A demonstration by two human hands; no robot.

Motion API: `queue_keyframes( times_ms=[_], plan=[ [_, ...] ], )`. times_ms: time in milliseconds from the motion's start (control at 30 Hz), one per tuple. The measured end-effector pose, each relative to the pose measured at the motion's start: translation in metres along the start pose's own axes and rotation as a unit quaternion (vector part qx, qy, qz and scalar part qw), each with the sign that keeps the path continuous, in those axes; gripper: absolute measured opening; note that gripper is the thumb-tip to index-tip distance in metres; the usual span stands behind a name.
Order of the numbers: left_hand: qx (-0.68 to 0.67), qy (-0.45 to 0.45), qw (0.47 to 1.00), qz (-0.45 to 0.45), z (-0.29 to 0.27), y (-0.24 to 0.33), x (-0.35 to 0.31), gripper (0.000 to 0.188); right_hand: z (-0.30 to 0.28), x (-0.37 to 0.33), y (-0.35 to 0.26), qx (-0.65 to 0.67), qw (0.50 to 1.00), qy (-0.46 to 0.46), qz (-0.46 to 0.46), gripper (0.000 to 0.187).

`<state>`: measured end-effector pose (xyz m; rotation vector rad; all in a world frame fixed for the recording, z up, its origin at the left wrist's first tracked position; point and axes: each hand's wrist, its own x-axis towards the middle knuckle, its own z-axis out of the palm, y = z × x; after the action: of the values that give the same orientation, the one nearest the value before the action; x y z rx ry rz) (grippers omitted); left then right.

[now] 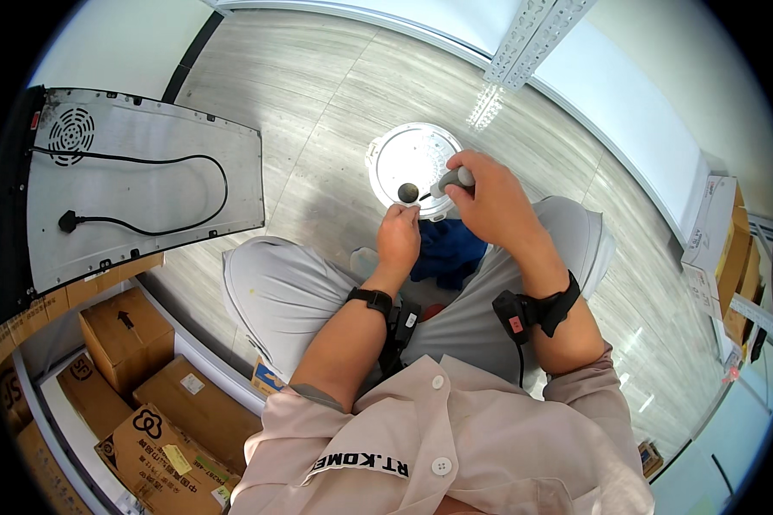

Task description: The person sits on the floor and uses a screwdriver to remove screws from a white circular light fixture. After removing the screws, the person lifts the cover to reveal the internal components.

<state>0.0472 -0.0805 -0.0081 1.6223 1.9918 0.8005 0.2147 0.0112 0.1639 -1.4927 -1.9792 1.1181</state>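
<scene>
White disc (pixel 406 156) has floor (pixel 378 86) beyond its far rim, screwdriver (pixel 452 181) in right hand (pixel 496 206) above.

From afar, I find anything the left hand (pixel 400 239) pinches too small to make out. The right hand (pixel 487 204) hides part of the grey tool handle (pixel 453 180); the bottom edge crops the pink shirt (pixel 498 438).

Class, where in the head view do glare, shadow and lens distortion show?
Head view: bright glints on the floor, upper right of the round white object; soft shadow on the floor to its left; fisheye bending along the white panel, with black corners.
</scene>
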Motion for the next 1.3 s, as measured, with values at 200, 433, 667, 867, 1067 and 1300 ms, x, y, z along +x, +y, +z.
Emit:
queue_keyframes(
  times_ms=[200, 433, 667, 867, 1067, 1300],
  plan=[
    [-0.015, 0.03, 0.999, 0.024, 0.001, -0.004, -0.001, 0.011, 0.0, -0.001, -0.003, -0.015, 1.0, -0.005, 0.001, 0.026],
    [-0.061, 0.039, 0.997, -0.007, 0.005, -0.009, -0.002, 0.013, 0.0, -0.006, -0.005, -0.014, 1.0, -0.012, -0.026, 0.026],
    [-0.124, 0.031, 0.99, -0.064, 0.008, -0.012, -0.001, 0.016, 0.002, -0.007, -0.002, -0.036, 0.998, -0.04, -0.034, 0.029],
    [-0.116, 0.042, 0.991, -0.056, 0.006, -0.012, 0.0, 0.017, 0.003, -0.006, -0.003, -0.031, 0.998, -0.035, -0.033, 0.03],
    [-0.131, 0.039, 0.987, -0.081, 0.006, -0.011, 0.001, 0.017, 0.004, -0.008, -0.001, -0.043, 0.997, -0.038, -0.041, 0.03],
    [-0.12, 0.037, 0.989, -0.078, 0.005, -0.011, 0.001, 0.017, 0.004, -0.008, -0.007, -0.01, 0.998, -0.045, -0.05, 0.026]
  ],
)
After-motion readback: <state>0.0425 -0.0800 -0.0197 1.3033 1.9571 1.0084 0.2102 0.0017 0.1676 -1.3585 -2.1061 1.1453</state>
